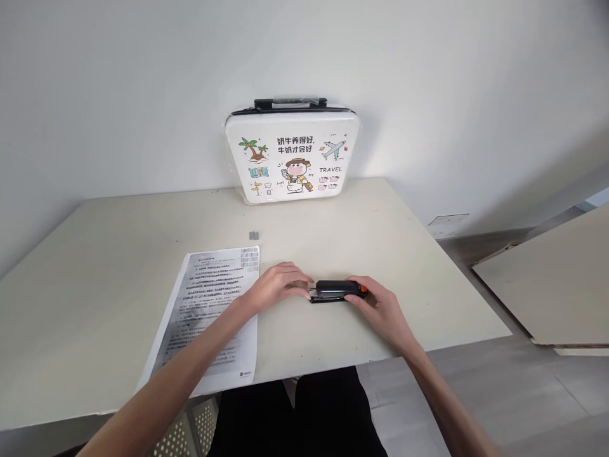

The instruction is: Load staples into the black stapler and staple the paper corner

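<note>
A black stapler (333, 289) with an orange part at its right end lies on the table near the front edge. My right hand (378, 308) grips that right end, thumb in front and fingers behind. At the stapler's left end, the fingertips of my left hand (280, 285) are drawn together against its metal tip; whether they pinch a small piece there I cannot make out. Under my left forearm lies a printed sheet of paper (209, 304). Beyond the sheet's top right corner sit small grey blocks of staples (254, 235).
A white case (295, 155) with cartoon prints and a black handle leans against the wall at the table's back. The pale table (118, 235) ends close to my lap. Another light panel (552, 279) stands at the right, and a perforated basket (185, 431) shows below the table.
</note>
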`<state>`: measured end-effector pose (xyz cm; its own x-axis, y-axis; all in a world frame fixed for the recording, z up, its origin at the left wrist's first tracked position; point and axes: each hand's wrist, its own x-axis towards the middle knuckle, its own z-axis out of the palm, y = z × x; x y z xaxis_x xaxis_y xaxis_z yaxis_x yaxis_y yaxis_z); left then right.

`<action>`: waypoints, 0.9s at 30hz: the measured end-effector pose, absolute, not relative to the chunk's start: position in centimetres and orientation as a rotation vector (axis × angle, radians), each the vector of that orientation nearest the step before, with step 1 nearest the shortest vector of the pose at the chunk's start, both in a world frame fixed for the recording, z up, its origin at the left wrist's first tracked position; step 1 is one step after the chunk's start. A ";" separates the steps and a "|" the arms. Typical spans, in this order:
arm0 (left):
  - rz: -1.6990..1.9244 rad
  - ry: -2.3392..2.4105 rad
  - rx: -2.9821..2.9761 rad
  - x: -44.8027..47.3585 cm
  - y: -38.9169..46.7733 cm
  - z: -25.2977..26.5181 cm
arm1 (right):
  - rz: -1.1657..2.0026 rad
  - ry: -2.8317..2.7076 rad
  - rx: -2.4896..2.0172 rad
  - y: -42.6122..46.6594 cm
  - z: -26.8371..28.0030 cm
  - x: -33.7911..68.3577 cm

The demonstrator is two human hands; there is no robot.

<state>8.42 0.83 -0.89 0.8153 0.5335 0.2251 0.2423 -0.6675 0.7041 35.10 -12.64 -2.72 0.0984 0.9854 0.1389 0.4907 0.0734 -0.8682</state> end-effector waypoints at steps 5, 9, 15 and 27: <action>0.481 0.539 2.487 9.8 1.8 -1.3 | 0.753 -1.540 -1.509 -12.6 -2.5 35.1; 0.485 0.527 2.504 10.3 1.7 -1.4 | 0.757 -1.558 -1.506 -12.7 -2.6 35.2; 0.535 0.676 2.595 8.7 -0.4 0.2 | 0.760 -1.528 -1.543 -12.9 -2.7 35.0; 0.160 1.239 2.726 -8.0 -16.0 0.3 | 0.731 -1.543 -1.583 -13.3 -3.4 35.1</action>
<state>-7.98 -16.00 0.30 0.6544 0.7552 0.0375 0.7400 -0.6499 0.1734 35.11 -13.25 -3.42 0.0927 0.9882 0.1217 0.5318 0.0542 -0.8451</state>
